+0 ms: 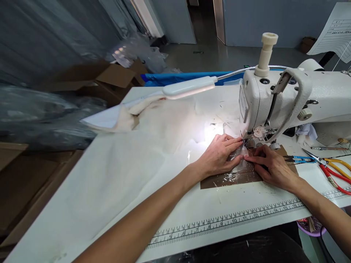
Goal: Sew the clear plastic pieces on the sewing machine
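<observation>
A white sewing machine stands at the right, its presser foot and needle area just beyond my fingertips. Under the needle lies a small piece of sheer whitish fabric on a brown plate. My left hand rests flat on the fabric's left side, fingers stretched toward the presser foot. From the right, my right hand pinches the fabric's edge, its index fingertip close to my left thumb. Parts of the fabric are hidden beneath both hands.
Blue thread snips and scissors with red and yellow handles lie right of the plate. Pale fabric spreads across the table's left. A lamp hangs overhead. A ruler strip lines the front edge; cardboard boxes stand left.
</observation>
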Tool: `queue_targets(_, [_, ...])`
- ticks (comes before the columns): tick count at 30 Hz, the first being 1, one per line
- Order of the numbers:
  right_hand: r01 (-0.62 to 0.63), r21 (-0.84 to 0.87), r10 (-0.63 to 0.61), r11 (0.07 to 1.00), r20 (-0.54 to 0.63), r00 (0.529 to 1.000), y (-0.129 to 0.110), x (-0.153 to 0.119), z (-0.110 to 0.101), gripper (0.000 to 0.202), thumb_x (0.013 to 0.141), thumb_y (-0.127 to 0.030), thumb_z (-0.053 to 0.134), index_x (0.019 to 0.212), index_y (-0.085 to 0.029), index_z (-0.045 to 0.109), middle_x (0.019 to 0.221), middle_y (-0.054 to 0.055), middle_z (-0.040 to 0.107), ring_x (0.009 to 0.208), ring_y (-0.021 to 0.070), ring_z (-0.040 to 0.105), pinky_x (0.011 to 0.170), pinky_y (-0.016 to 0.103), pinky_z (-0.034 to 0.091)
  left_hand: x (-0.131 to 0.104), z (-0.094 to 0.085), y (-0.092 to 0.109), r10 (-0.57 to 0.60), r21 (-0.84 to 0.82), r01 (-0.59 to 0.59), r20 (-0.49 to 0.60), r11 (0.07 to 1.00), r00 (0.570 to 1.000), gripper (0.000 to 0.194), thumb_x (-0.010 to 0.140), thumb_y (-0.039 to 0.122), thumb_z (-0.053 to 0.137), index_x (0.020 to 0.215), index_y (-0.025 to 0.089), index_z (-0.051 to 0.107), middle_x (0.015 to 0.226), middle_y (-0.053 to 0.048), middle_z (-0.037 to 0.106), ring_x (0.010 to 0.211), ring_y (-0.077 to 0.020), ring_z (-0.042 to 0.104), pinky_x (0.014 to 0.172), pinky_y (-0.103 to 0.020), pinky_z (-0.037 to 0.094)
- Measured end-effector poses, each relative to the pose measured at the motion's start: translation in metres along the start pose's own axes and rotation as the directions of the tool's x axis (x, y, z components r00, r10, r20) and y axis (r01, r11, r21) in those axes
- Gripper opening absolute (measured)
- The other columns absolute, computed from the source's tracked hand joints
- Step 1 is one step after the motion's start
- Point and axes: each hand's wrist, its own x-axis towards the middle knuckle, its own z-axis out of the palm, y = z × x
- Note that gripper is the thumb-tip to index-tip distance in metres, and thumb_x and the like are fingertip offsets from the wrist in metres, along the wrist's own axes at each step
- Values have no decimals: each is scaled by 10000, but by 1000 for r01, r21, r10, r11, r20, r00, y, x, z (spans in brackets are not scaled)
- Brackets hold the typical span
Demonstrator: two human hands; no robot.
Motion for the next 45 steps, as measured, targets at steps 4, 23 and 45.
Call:
queue_targets(4, [2, 18, -2, 1000, -15, 1000, 0, -1, 1, 343, 944, -234, 478, 1193, -263, 712, 984, 102, 586, 876, 216, 607, 794, 396, 559, 0, 0, 0, 2, 8, -2, -2, 1000, 1000, 331, 930, 352, 493, 1183, 187, 627, 1119, -80, 700, 948, -244, 574, 831, -447, 454])
queue_targets(23, [10, 16, -10, 1000, -39, 999, 5, -2, 5, 351, 917, -198, 505, 1191, -275, 710, 977, 81, 586, 853, 192, 611, 775, 380, 555, 1, -14, 4, 174, 279, -158, -34, 947, 984, 297, 966, 388, 456, 1059, 181, 648, 1088, -108, 674, 890, -228, 585, 806, -431, 444])
queue_targets(45, [-5, -14, 5, 1000, -67, 998, 0, -2, 4, 349, 931, -205, 471, 1177, -245, 717, 1001, 90, 580, 846, 191, 602, 793, 370, 530, -3, -14, 6, 390, 18, -391, 52, 920, 919, 215, 836, 279, 528, 936, 198, 700, 947, -66, 717, 746, -175, 636, 694, -359, 521])
